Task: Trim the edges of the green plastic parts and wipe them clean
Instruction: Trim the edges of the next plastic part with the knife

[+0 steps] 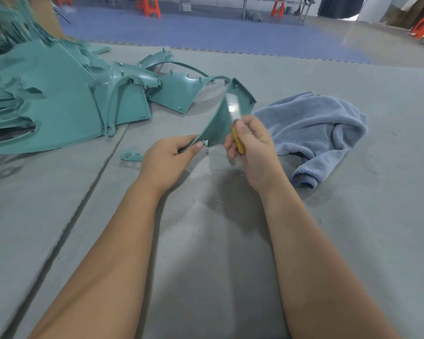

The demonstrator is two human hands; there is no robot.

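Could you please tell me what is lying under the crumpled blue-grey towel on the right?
The crumpled blue-grey towel rests directly on the grey foam floor mat. Only mat shows around its edges; anything beneath its folds is covered and cannot be seen.

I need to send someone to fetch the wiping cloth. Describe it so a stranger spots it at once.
Start at the grey floor mat and find the right hand gripping the yellow-handled knife. Just beyond and to the right of that hand lies the blue-grey towel, crumpled in a loose heap on the mat. It is the only soft fabric thing there; everything else nearby is hard green plastic.
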